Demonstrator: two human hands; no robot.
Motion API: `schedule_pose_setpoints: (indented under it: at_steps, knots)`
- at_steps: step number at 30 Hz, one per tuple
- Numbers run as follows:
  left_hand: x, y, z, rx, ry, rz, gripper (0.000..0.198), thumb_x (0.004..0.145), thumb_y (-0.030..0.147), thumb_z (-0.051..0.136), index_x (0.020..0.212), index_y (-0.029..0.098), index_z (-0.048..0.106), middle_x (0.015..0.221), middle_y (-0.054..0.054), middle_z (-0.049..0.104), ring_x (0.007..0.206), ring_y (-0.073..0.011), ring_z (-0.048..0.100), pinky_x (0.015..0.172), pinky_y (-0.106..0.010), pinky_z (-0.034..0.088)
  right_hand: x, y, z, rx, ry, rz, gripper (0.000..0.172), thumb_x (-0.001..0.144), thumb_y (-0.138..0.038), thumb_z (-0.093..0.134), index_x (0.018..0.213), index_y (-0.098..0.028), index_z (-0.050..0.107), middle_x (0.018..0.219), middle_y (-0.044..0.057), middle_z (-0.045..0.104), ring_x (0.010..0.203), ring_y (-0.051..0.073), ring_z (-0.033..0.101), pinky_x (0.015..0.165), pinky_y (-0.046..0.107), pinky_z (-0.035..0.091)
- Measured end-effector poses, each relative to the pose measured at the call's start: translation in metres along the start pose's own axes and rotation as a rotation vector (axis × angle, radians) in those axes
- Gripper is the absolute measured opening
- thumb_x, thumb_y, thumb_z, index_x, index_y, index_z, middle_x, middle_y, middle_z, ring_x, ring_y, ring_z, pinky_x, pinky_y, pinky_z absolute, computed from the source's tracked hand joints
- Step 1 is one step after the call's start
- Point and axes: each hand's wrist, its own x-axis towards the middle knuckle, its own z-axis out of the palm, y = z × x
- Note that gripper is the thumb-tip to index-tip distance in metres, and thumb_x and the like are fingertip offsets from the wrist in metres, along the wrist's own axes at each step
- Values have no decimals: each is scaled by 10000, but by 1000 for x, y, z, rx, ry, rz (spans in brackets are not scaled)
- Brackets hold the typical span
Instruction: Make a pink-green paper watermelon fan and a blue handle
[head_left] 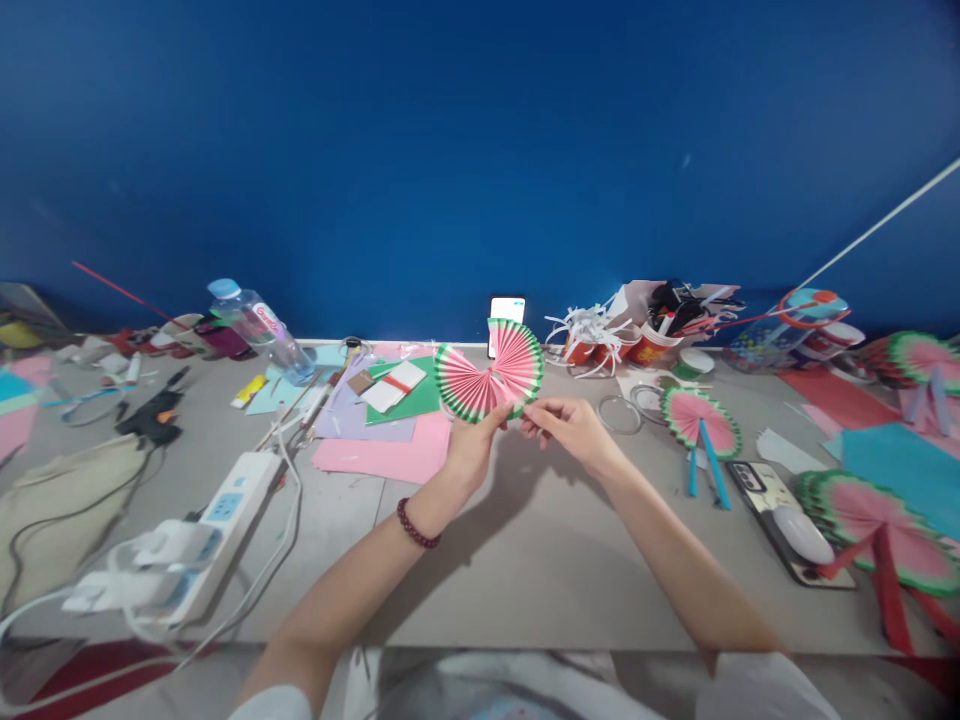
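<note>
A pleated paper fan (517, 360), pink with a green and white rim, is held up above the table. It is spread almost into a full circle, with a gap at its upper left. My left hand (474, 445) grips the fan's bottom edge between thumb and fingers. At the lower right of the rim, my right hand (574, 428) pinches the edge, its fingertips partly hidden. Behind the fan, a lit phone (507, 308) leans upright at the wall. Sheets of pink paper (386, 450) and green paper (414, 398) lie left of the fan.
A power strip (225, 530) with white cables, a glue gun (154, 415) and a tilted plastic bottle (262, 325) are on the left. To the right are finished-looking fans (703, 420), wire rings (619, 413), paper cups (651, 345), and a mouse (802, 535) on another phone (757, 495).
</note>
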Motion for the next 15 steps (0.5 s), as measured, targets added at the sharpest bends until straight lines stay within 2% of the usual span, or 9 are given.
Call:
schedule_pose_setpoints:
  at_steps: [11, 15]
  knots:
    - [-1, 1, 0, -1, 55, -27, 263, 581, 286, 805, 729, 168, 623, 686, -4, 599, 665, -134, 543, 629, -268, 407, 0, 2, 2, -23, 8, -24, 240, 692, -379, 713, 775, -160, 664, 697, 32, 656, 625, 138, 610, 473, 208, 470]
    - [0, 4, 1, -34, 2, 25, 259, 601, 272, 793, 753, 180, 604, 709, 7, 574, 671, -123, 524, 608, -253, 400, -2, -2, 1, -34, 91, -76, 251, 725, -403, 680, 773, -158, 648, 682, 34, 646, 630, 148, 620, 486, 218, 481]
